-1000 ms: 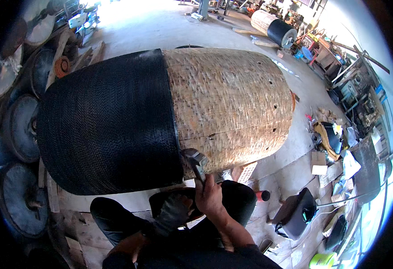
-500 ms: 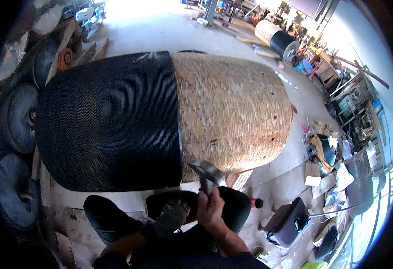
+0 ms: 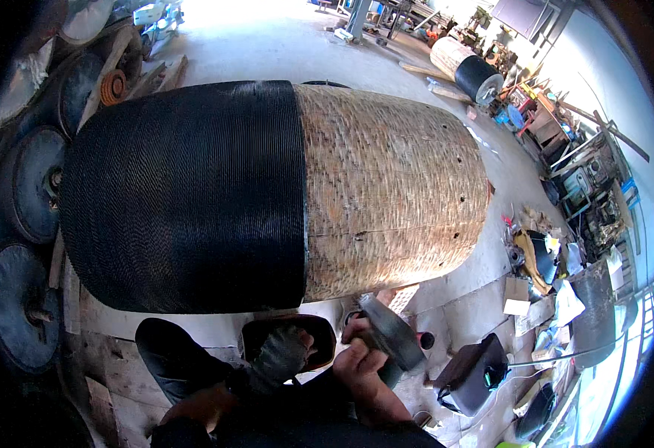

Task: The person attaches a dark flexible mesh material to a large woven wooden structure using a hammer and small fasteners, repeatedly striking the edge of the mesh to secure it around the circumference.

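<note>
In front of me lies a large drum. Its left half is a black, finely ridged covering [image 3: 192, 194], and its right half is a pitted, wood-like surface [image 3: 394, 187]. My right hand [image 3: 360, 366] is closed round a hammer, whose dark head [image 3: 393, 334] sits just below the drum's lower edge, apart from it and slightly blurred. My left hand [image 3: 284, 351], in a grey glove, has curled fingers over a dark open container [image 3: 327, 340] between my knees. Whatever those fingers hold is hidden.
Large discs with shafts [image 3: 36, 183] line the left side. On the right stand a dark boxy case [image 3: 472, 373], a red-and-black cylindrical thing [image 3: 425, 340] and floor clutter with cardboard [image 3: 517, 295]. A smaller drum [image 3: 465, 67] lies farther back.
The hammer has moved down and to the right, away from the drum's lower edge, and its head has turned. My left hand stays nearly in place, while more of the container shows.
</note>
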`<action>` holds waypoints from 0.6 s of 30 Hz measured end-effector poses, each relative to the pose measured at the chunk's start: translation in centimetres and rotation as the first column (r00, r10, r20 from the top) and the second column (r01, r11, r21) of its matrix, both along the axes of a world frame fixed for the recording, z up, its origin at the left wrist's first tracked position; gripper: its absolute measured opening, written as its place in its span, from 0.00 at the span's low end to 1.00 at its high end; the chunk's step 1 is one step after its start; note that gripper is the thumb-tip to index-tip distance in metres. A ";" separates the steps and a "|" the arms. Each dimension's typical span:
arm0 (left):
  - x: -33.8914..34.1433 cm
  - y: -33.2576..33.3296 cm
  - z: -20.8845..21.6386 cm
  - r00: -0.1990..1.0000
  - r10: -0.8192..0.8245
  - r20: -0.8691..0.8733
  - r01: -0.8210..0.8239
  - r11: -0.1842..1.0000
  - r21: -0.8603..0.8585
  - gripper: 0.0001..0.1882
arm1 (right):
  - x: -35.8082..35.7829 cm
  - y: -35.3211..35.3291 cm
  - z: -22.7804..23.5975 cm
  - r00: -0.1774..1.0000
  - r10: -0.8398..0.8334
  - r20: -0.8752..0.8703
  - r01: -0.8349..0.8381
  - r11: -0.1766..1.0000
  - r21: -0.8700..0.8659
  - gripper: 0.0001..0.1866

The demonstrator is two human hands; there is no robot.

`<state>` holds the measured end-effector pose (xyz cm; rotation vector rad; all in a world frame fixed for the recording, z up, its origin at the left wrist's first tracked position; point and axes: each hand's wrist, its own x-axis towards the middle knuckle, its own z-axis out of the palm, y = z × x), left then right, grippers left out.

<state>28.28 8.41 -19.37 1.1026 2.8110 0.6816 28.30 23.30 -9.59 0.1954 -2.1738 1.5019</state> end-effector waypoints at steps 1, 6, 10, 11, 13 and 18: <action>0.0 -0.1 0.2 0.998 -0.008 0.063 0.010 0.999 -0.038 0.12 | -0.2 0.5 -1.4 0.999 -0.002 -0.034 0.004 0.997 0.076 0.10; -0.6 0.2 1.5 1.000 -0.018 0.002 0.018 0.998 -0.057 0.11 | -2.3 0.9 -5.2 0.919 -0.160 0.361 0.055 0.957 0.284 0.08; -0.7 -0.7 1.2 0.998 -0.060 -0.028 0.059 0.997 -0.046 0.11 | 0.4 0.2 -3.5 0.992 -0.118 0.038 0.110 0.981 0.162 0.03; -0.5 -1.0 1.7 0.996 -0.081 -0.029 0.079 0.995 -0.062 0.11 | 0.5 0.4 -3.2 0.990 -0.081 -0.112 0.094 0.988 0.123 0.03; -0.7 -1.1 2.3 0.997 -0.073 -0.041 0.069 0.994 -0.083 0.11 | 0.7 1.4 -5.7 0.989 -0.142 0.044 0.119 0.933 0.340 0.06; -2.4 -2.4 5.3 0.989 0.083 -0.123 -0.072 0.993 0.089 0.11 | -0.6 0.1 -5.7 0.884 -0.237 0.403 0.105 0.940 0.324 0.09</action>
